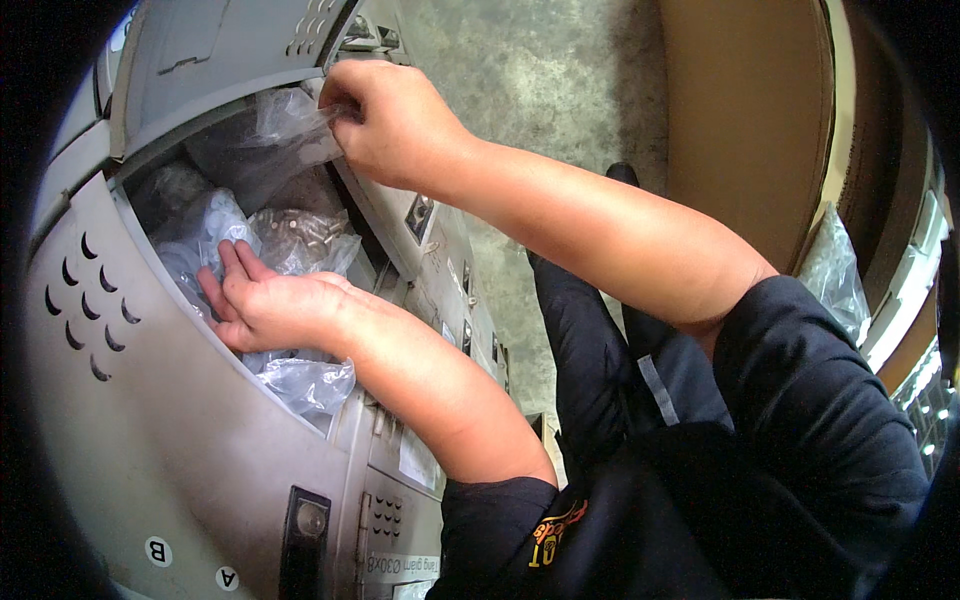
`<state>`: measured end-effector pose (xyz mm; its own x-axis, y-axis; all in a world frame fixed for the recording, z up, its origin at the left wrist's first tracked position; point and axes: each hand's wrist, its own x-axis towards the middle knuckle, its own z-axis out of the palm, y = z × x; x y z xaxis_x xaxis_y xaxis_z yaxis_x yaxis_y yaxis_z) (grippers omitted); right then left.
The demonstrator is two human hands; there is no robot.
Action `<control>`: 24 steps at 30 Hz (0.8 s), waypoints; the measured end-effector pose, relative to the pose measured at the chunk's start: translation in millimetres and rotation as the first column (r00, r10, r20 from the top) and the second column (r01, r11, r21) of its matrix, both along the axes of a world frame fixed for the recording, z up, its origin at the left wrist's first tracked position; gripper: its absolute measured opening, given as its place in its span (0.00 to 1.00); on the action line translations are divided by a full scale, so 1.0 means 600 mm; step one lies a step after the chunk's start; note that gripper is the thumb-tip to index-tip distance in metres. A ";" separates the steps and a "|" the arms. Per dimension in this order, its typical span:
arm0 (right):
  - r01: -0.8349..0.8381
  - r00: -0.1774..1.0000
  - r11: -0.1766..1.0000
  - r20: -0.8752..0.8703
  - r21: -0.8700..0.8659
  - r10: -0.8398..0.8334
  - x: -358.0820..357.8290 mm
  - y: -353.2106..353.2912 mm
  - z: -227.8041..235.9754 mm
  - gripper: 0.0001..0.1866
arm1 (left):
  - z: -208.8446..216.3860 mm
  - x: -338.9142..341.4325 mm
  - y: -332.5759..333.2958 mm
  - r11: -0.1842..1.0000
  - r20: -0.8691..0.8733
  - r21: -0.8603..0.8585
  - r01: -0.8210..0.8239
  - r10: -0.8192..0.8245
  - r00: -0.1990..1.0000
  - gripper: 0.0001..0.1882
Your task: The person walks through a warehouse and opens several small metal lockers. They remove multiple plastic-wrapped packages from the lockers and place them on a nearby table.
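Observation:
Inside an open compartment of the grey metal cabinet (190, 450) lie several clear plastic bags. My right hand (390, 125) is closed in a pinch on the edge of a clear plastic bag (285, 115) at the compartment's far right corner. Palm up, my left hand (270, 310) reaches over the near left edge with its fingers stretched out, next to the bags. Just beyond it, a clear bag of small parts (300, 235) holds many brownish pieces too small to name. Another crumpled plastic bag (310, 385) sticks out by my left wrist.
An open grey metal door (220, 50) with slotted vents stands at the far left. More cabinet fronts with latches run below the compartment. Concrete floor (530, 90) lies ahead. To the right are a large cardboard box (745, 130) and a loose plastic bag (835, 275).

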<state>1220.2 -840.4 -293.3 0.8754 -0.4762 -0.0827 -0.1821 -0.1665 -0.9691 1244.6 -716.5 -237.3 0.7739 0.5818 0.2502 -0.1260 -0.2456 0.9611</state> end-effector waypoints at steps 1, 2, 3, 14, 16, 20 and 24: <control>0.002 1.000 1.000 -0.003 0.011 -0.002 -0.001 -0.003 -0.002 0.12 | 0.000 0.000 0.000 1.000 -0.006 0.009 -0.006 0.006 1.000 0.29; -0.012 1.000 1.000 0.000 0.015 0.012 -0.003 -0.002 -0.003 0.13 | 0.000 -0.001 0.000 1.000 -0.011 0.017 -0.011 0.011 1.000 0.30; 0.003 1.000 1.000 0.023 0.025 -0.003 -0.006 0.003 -0.003 0.14 | 0.001 -0.002 0.000 1.000 -0.017 0.026 -0.016 0.017 1.000 0.31; -0.229 0.959 0.972 0.182 0.044 0.218 0.023 0.097 0.024 0.22 | 0.004 -0.031 0.011 0.999 -0.076 0.018 0.026 -0.024 0.997 0.36; -0.321 0.928 0.944 0.172 -0.082 0.331 0.047 0.107 0.017 0.24 | -0.007 -0.039 -0.003 1.000 0.006 0.024 0.014 -0.015 1.000 0.28; -0.622 0.777 0.756 -0.042 -0.204 0.628 0.117 0.076 0.034 0.19 | -0.034 -0.050 -0.012 0.996 0.022 0.078 0.053 -0.055 0.998 0.21; -0.720 0.684 0.655 -0.073 -0.229 0.726 0.120 0.062 0.099 0.13 | 0.007 -0.059 0.024 0.976 -0.184 0.133 0.171 -0.145 0.972 0.25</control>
